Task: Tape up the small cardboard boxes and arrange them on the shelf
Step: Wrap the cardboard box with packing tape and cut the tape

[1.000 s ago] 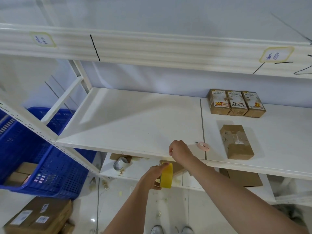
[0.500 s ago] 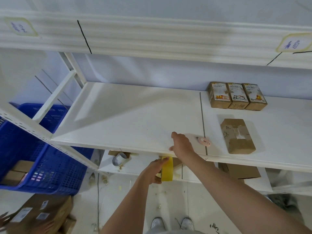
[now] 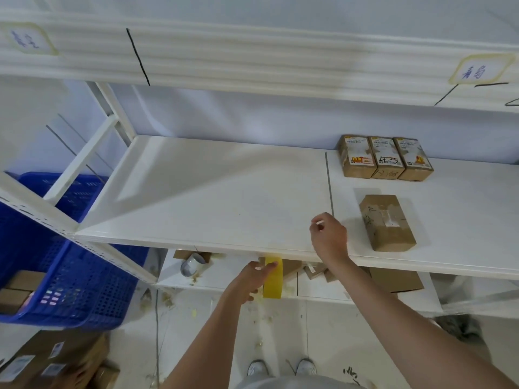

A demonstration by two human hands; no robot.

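1. Two hands in view; left hand [image 3: 254,279] low, just below the shelf's front edge, gripping a yellow tape roll [image 3: 272,277] held edge-on.
2. Right hand [image 3: 328,237] over the middle shelf board [image 3: 224,197] near its front edge, fingers loosely curled, thumb and forefinger pinched together. What they pinch is too small to tell, maybe a tape end.
3. Loose cardboard box [image 3: 387,223] lies flat on the shelf just right of the right hand, apart from it, tape patch on top.
4. Box long axis runs front to back, slightly angled. Right hand is clearly the nearer one; left hand sits lower and further left, busy with the roll.
5. Coming move, as a guess: the right hand goes sideways to the right for the box, or the tape comes up to it.
6. Three small boxes [image 3: 384,158] stand side by side at the back of the shelf, touching, already arranged.
7. Blue crate [image 3: 70,276] sits left of the rack with more boxes inside.
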